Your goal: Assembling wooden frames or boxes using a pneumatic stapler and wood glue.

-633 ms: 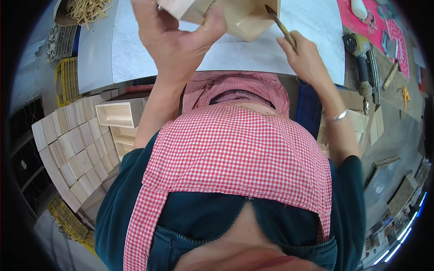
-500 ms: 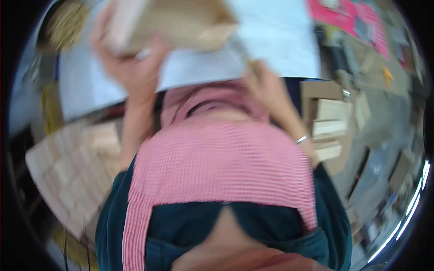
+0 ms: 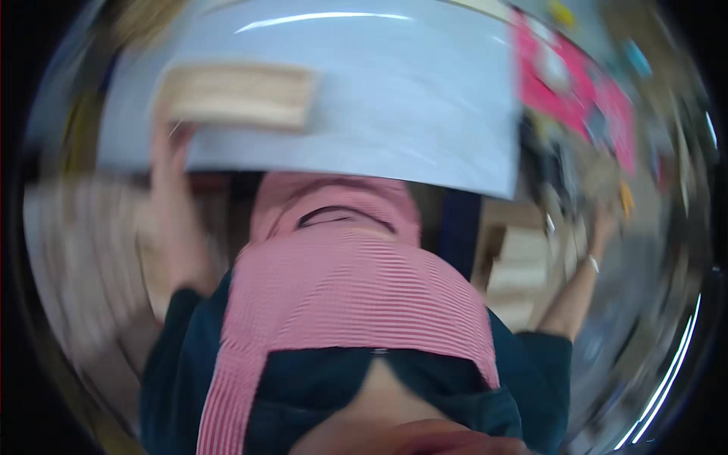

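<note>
A pale wooden box, long and rectangular, is at the left of the white-covered table. My left hand grips its near left corner, the fingers partly hidden by the wood and smeared by motion. Whether the box rests fully on the table I cannot tell. Far out to the right, my right hand is past the table's edge, beside a side surface with dark tools. Its fingers are too blurred to make out, and so is anything in them.
A bright pink sheet with objects on it lies right of the table. An orange item is near my right hand. Stacked pale wooden pieces stand low at the right; more wooden boards fill the left side.
The box has gone from raised and tilted near me to lower and flatter over the table. My right hand has swung away from it, far to the right. My left hand stays with the box.
</note>
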A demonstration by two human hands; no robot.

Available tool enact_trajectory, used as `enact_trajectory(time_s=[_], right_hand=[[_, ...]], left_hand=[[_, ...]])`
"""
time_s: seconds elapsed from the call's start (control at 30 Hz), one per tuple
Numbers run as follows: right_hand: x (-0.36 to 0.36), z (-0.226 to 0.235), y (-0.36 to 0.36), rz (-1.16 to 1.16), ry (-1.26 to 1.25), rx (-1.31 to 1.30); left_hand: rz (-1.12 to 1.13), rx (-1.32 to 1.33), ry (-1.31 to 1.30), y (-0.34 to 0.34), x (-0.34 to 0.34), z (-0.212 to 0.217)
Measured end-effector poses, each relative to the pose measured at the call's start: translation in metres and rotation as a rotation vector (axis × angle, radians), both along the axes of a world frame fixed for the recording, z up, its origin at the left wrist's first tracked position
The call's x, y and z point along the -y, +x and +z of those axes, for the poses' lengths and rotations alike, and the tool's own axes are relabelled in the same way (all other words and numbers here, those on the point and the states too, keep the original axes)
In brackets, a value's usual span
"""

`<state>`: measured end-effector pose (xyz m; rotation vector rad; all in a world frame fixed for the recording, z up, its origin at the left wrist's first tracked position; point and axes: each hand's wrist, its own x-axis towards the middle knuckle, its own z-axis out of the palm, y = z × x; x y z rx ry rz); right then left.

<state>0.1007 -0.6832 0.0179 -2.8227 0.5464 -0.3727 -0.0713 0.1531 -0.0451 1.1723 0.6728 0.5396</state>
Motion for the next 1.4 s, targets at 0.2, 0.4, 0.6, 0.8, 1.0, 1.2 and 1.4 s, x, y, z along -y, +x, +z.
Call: enact_trajectory(time_s=[0.2,0.4,0.6,0.8,1.0,1.2,1.4], right_hand=[[0.095,0.008,0.069,0.044,-0.300,0.103],[-0.211,0.014,0.045,0.881,0.357,0.269],[-0.341,0.017,-0.020,1.217,0.686,0.195],[-0.330,-0.001,-0.017,1.160,0.736,0.000],[-0.336,-0.016,-0.031,1.150,0.747,-0.128],[-0.356,-0.010,-0.038,1.182,0.671,-0.078],[-0.345,-0.014,0.120,1.168,0.182,0.273]], left_hand=[[0.350,-0.562,0.570,0.014,0.084,0.042],[0.362,-0.694,0.522,0.028,0.215,0.023],[0.465,-0.463,0.259,0.002,0.220,0.078],[0.848,-0.225,0.265,-0.225,0.183,0.129],[0.995,-0.317,0.225,-0.302,0.115,0.037],[0.706,0.021,-1.034,-0.461,0.020,-0.045],[0.787,-0.649,0.312,-0.341,0.074,-0.014]])
